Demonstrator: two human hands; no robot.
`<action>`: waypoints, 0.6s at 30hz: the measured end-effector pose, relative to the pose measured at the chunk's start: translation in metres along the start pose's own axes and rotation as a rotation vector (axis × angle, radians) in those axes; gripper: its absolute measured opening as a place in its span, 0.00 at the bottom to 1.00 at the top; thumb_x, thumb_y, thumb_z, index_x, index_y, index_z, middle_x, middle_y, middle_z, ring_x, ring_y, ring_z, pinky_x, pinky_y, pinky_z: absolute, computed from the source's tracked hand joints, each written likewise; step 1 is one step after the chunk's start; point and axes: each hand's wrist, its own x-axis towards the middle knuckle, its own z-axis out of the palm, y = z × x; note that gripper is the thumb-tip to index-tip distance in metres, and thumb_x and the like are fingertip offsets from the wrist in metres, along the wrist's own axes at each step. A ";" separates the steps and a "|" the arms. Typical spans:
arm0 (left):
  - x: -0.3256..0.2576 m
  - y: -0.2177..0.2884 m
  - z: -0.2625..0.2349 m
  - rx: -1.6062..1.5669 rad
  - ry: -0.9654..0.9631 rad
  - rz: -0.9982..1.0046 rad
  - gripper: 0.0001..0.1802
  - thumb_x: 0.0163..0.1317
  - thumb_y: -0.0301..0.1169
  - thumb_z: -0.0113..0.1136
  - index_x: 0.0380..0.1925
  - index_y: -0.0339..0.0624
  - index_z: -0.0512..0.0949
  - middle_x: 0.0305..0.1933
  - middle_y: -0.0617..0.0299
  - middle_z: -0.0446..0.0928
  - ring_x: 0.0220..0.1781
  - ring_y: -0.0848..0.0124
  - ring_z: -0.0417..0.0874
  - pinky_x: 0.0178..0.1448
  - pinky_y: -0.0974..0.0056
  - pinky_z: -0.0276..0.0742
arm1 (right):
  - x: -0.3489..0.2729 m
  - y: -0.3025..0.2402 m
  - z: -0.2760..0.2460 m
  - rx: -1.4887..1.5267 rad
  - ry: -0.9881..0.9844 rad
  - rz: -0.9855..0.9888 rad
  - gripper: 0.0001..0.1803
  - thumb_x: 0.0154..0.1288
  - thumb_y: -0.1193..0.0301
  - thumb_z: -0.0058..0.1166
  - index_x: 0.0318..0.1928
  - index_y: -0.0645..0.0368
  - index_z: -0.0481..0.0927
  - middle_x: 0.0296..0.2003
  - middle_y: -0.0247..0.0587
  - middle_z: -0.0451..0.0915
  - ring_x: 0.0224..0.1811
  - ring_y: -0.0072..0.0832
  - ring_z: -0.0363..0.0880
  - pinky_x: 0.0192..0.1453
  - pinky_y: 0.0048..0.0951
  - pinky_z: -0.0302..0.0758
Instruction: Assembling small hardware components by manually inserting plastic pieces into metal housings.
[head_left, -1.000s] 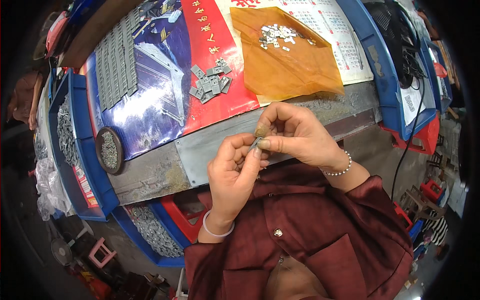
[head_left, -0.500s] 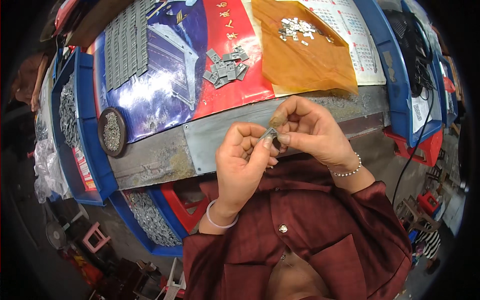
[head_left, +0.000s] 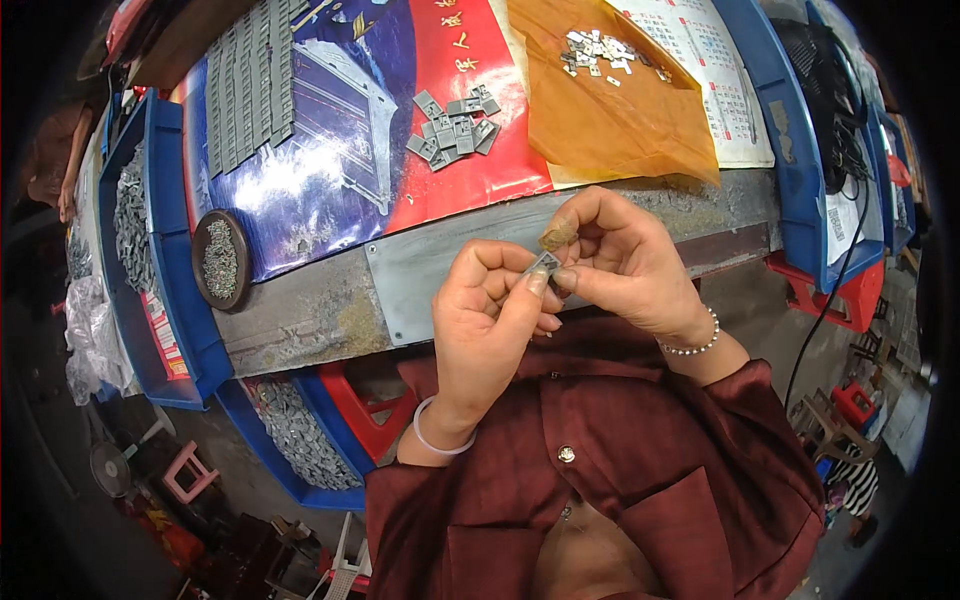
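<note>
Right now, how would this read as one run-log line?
left hand: pinching small grey part; right hand: fingertips at same part; grey rectangular pieces: loose on poster; white pieces: on orange sheet

Maroon shirt — shiny round buttons | left wrist: pale bangle | right wrist: beaded bracelet — silvery

A head-worn fisheye looks down on the hands and workbench from nearby.
</note>
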 end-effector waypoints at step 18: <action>0.000 -0.006 0.001 -0.106 -0.013 0.061 0.07 0.67 0.21 0.51 0.43 0.33 0.67 0.29 0.56 0.80 0.28 0.76 0.81 0.32 0.73 0.80 | -0.001 0.003 0.004 0.015 0.010 -0.072 0.13 0.61 0.81 0.57 0.45 0.62 0.71 0.40 0.31 0.72 0.39 0.14 0.71 0.44 0.18 0.71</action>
